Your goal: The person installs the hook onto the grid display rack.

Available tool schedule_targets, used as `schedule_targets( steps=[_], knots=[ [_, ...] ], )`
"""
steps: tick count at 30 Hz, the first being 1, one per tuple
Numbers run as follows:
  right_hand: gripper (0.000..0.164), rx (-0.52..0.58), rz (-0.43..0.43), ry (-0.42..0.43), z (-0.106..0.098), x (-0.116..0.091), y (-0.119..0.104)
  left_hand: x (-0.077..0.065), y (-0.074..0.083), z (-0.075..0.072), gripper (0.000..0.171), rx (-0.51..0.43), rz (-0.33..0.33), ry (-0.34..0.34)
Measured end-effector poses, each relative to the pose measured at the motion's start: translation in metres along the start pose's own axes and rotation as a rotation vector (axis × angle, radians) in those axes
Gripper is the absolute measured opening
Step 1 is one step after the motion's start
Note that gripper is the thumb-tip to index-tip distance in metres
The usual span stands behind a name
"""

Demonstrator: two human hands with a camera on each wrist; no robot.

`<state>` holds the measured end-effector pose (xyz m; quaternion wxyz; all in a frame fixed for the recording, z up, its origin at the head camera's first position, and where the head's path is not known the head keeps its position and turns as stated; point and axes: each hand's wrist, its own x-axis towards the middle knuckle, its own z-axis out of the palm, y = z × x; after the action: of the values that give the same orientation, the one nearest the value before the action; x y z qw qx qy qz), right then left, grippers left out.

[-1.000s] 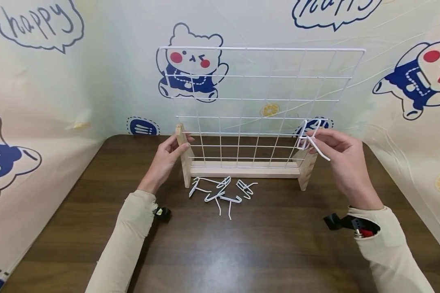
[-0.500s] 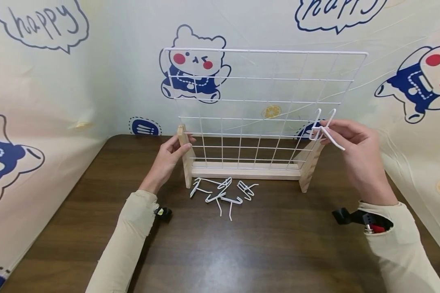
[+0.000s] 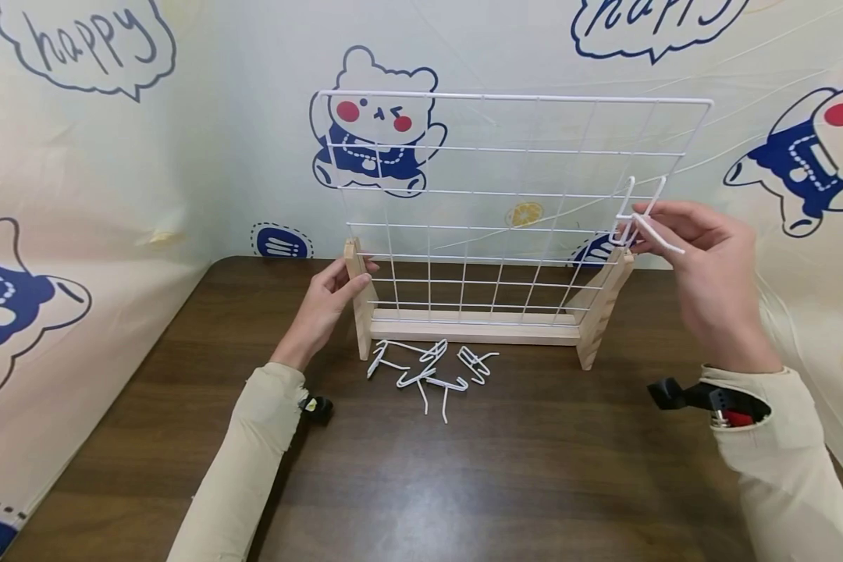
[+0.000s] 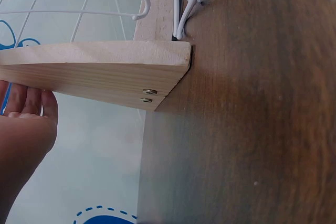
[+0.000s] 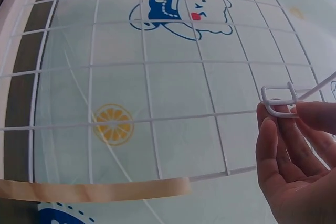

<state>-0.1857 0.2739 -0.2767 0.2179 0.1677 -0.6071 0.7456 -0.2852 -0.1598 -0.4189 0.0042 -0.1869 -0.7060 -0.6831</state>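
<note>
The right hand [image 3: 709, 257] pinches a white wire hook [image 3: 660, 236] at the right edge of the white wire grid [image 3: 513, 97], above the right wooden upright [image 3: 604, 312]; whether hook and grid touch, I cannot tell. The left hand [image 3: 321, 304] grips the left wooden upright [image 3: 361, 320]. Loose white hooks [image 3: 414, 380] lie on the brown table [image 3: 534, 468], just nearer than the wooden crossbar [image 3: 478, 334]

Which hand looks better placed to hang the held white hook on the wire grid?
Probably the right hand: it pinches the white hook near the right side of the wire grid. The left hand grips the wooden upright at the opposite end.
</note>
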Motion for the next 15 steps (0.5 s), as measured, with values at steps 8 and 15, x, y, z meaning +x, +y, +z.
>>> schedule_targets(
  steps=[8, 15],
  knots=[
    [0.035, -0.023, -0.008, 0.023, 0.000, 0.012, -0.009, -0.002, 0.001, -0.001, 0.048, 0.010, -0.007, -0.009],
    [0.038, -0.070, 0.008, 0.073, -0.001, 0.019, -0.014, -0.002, 0.000, -0.001, 0.048, 0.015, 0.000, -0.006]
  ],
)
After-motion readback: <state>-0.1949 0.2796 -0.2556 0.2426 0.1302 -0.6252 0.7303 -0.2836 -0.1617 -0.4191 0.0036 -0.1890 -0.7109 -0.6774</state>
